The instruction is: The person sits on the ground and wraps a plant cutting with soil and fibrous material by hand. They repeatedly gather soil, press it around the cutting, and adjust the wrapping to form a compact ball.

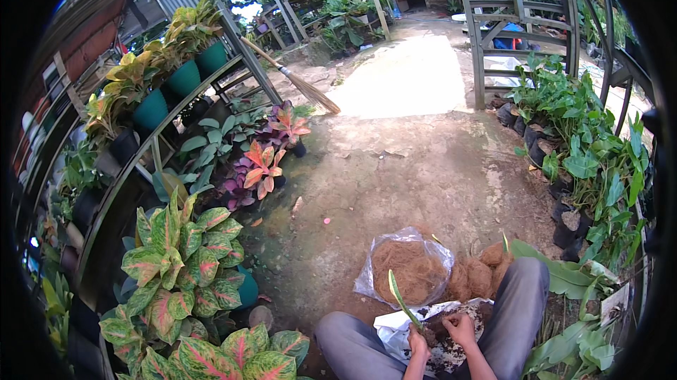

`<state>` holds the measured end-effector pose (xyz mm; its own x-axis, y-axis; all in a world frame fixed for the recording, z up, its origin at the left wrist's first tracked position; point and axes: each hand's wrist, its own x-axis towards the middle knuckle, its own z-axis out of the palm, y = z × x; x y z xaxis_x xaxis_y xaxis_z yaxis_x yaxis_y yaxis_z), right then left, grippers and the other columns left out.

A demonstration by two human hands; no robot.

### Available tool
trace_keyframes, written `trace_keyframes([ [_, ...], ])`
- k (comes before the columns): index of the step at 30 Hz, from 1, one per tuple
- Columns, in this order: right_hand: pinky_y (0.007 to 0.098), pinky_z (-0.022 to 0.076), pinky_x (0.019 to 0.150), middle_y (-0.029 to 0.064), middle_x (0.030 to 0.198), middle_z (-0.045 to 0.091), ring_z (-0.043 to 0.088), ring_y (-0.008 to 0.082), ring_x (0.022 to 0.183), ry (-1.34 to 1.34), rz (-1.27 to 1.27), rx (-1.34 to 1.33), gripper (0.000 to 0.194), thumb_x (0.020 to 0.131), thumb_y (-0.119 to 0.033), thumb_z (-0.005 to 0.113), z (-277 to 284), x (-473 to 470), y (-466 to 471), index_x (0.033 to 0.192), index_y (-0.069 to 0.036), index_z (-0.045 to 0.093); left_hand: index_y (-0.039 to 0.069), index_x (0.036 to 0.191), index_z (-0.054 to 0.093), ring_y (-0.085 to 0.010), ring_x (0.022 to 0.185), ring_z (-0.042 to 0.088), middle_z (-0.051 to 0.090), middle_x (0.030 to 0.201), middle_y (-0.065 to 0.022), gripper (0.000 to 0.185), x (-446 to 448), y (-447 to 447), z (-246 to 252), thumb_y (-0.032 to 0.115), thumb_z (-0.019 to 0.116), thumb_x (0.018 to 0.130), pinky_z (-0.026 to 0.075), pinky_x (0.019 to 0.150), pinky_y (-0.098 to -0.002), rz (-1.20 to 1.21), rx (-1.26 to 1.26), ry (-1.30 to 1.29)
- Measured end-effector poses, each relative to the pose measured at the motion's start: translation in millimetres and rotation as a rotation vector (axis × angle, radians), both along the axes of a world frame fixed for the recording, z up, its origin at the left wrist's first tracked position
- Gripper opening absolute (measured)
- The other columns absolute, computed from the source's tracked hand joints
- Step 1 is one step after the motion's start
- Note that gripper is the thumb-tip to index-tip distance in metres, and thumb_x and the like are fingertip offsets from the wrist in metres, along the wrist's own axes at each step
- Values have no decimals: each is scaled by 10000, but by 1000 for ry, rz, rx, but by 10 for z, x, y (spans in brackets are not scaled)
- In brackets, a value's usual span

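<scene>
Between the person's knees, my left hand (418, 347) grips the base of an upright long green leaf cutting with pale edges (400, 295). Dark soil or root matter (435, 331) clings near its lower end. My right hand (460, 328) is just to the right, fingers bent over the dark soil; whether it pinches anything cannot be told. Beneath both hands lies a white plastic sack (389, 327) with dark soil on it. Beyond it, a clear plastic bag (365, 279) holds brown coconut fibre (404, 263). Several fibre-wrapped balls (478, 277) sit to its right, a leaf tip rising behind them.
Pink-and-green potted plants (185, 263) crowd the left, beside a shelf with green pots (182, 78). Leafy plants in black bags (582, 152) line the right. A broom (307, 86) leans against the shelf post. Concrete floor (381, 179) stretches ahead towards a wooden slatted gate (523, 52).
</scene>
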<state>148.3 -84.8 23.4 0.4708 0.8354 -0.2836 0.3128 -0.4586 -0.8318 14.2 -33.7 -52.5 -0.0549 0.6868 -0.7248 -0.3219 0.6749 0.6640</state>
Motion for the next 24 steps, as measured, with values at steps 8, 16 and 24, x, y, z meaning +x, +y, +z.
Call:
trace_keyframes([
  [8, 432, 392, 994, 245, 1251, 547, 512, 384, 1176, 234, -75, 195, 450, 968, -314, 447, -280, -405, 164, 1277, 1, 535, -18, 1166, 589, -286, 1056, 592, 630, 1080, -218, 700, 125, -67, -158, 551, 216, 1002, 432, 938, -408, -340, 250, 468],
  [16, 332, 492, 728, 99, 848, 679, 605, 205, 749, 833, -438, 211, 587, 963, -532, 422, -804, -174, 259, 957, -25, 719, 42, 1331, 465, -428, 1166, 465, 544, 1219, -277, 577, 417, -205, 694, 473, 275, 998, 344, 1014, -447, -749, 557, 534],
  [24, 299, 476, 593, 58, 707, 594, 563, 174, 620, 1003, -527, 317, 568, 980, -525, 417, -357, -136, 326, 927, -3, 634, 28, 1223, 531, -353, 922, 559, 574, 1000, -195, 381, 470, -30, 925, 291, 477, 953, 432, 867, -450, -426, 671, 729],
])
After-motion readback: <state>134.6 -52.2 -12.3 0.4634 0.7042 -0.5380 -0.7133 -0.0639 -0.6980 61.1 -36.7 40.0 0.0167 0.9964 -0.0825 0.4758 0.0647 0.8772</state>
